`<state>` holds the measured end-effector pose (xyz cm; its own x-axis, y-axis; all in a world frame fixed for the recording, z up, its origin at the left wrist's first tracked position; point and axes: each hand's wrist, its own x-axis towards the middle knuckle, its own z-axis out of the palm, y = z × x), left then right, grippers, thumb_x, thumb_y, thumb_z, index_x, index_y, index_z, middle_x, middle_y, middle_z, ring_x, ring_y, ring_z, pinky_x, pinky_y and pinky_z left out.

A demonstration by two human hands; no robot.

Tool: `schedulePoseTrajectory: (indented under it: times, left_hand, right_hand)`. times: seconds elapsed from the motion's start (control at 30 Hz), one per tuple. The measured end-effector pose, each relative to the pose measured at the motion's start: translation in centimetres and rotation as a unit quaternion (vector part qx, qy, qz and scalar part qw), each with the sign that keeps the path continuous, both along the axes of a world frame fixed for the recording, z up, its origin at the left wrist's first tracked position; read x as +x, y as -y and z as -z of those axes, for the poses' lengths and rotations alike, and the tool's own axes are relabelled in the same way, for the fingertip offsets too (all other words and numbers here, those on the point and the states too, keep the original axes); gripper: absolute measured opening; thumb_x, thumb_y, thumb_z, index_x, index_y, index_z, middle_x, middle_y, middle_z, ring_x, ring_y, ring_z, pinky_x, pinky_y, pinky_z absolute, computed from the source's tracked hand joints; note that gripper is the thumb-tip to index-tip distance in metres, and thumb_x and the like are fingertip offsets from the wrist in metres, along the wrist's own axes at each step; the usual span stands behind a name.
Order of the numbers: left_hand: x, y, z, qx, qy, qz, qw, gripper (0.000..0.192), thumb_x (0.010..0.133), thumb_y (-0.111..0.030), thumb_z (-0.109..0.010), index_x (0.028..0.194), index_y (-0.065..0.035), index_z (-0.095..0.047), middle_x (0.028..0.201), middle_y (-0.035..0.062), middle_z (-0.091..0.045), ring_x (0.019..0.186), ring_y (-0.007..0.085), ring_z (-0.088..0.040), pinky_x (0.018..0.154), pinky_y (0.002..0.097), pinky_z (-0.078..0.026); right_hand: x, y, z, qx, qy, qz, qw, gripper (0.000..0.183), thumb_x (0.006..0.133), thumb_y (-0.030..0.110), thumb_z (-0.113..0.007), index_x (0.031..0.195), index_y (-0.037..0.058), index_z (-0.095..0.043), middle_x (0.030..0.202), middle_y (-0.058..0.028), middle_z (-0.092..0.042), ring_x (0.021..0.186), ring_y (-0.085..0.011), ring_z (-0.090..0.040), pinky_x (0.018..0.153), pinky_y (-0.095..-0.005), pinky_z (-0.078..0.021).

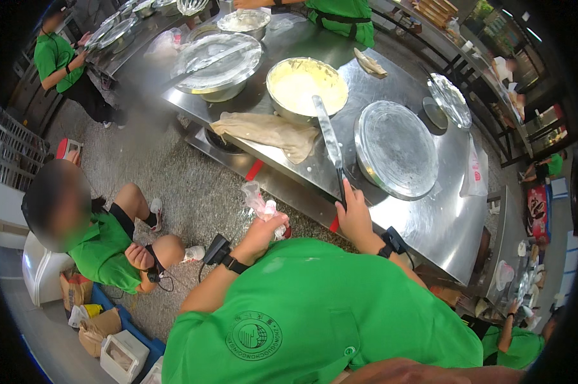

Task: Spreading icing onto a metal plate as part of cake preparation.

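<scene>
My right hand (356, 214) grips the black handle of a long metal icing spatula (329, 134); its cream-smeared blade tip reaches over the near rim of a metal bowl of pale yellow cream (308, 86). Close to my body, my left hand (265, 233) is closed around a crumpled clear plastic bag (255, 197) with white and pinkish parts. Between the bowl and the table's edge lies a beige cloth (269, 132). To the right of the spatula stands a round cake turntable (397, 149) with thin smears on its top.
Another turntable (217, 60) carries a second spatula at the upper left of the steel table (428, 230). A folded cloth (369, 62) and a plastic bag (474, 168) lie farther off. One person (106, 245) sits at the left; another (341, 19) stands across the table.
</scene>
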<state>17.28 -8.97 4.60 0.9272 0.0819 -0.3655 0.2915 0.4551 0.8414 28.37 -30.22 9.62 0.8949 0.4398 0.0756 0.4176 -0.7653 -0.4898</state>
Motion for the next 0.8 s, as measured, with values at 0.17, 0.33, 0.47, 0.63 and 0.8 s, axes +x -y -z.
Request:
schedulePoseTrajectory:
  times: [0.17,0.33,0.47,0.63,0.8]
  left_hand:
    - [-3.2,3.6,0.4,-0.041,-0.018,-0.017,0.999,0.012,0.082,-0.016,-0.055,0.083,-0.0041,-0.057,0.076,0.0011,-0.056,0.073,0.0109,-0.052,0.068,0.0248,-0.041]
    - [-8.3,6.3,0.5,-0.047,-0.051,-0.006,0.998,0.012,0.083,-0.013,-0.055,0.087,-0.0006,-0.056,0.080,0.0057,-0.059,0.076,0.0149,-0.056,0.073,0.0277,-0.045]
    - [-9.8,7.1,0.1,-0.071,-0.090,-0.041,0.993,0.011,0.083,-0.011,-0.056,0.087,-0.0008,-0.056,0.081,0.0067,-0.059,0.078,0.0156,-0.056,0.074,0.0283,-0.046]
    - [-8.5,6.1,-0.1,-0.110,-0.069,-0.047,0.990,0.014,0.083,-0.012,-0.057,0.091,-0.0010,-0.054,0.084,0.0065,-0.058,0.079,0.0165,-0.056,0.074,0.0292,-0.046]
    - [-5.7,2.3,-1.1,-0.007,-0.028,-0.022,0.999,0.013,0.083,-0.016,-0.054,0.083,-0.0023,-0.056,0.077,0.0040,-0.058,0.075,0.0137,-0.054,0.072,0.0267,-0.042]
  right_hand:
    - [-4.4,3.6,0.2,-0.005,0.039,-0.003,0.999,0.058,0.080,0.010,-0.055,0.132,0.0079,-0.030,0.093,-0.0176,-0.045,0.074,-0.0352,-0.053,0.059,-0.0407,-0.0444]
    - [-8.4,6.4,-0.9,0.010,0.006,0.022,1.000,0.054,0.080,0.009,-0.053,0.130,0.0055,-0.032,0.094,-0.0173,-0.046,0.074,-0.0358,-0.054,0.060,-0.0431,-0.0451]
    - [-8.1,7.6,-0.2,0.124,0.074,-0.003,0.990,0.048,0.083,0.011,-0.050,0.128,0.0032,-0.033,0.101,-0.0175,-0.048,0.076,-0.0341,-0.054,0.063,-0.0429,-0.0450]
    - [-4.5,5.0,-3.3,0.479,-0.335,0.056,0.809,0.042,0.089,0.015,-0.045,0.127,0.0011,-0.033,0.076,-0.0008,-0.052,0.046,-0.0044,-0.040,0.040,-0.0164,-0.0337]
    - [1.7,0.5,-3.6,0.509,-0.390,0.025,0.767,0.026,0.091,0.016,-0.042,0.112,0.0017,-0.041,0.078,-0.0051,-0.052,0.050,-0.0097,-0.044,0.043,-0.0213,-0.0360]
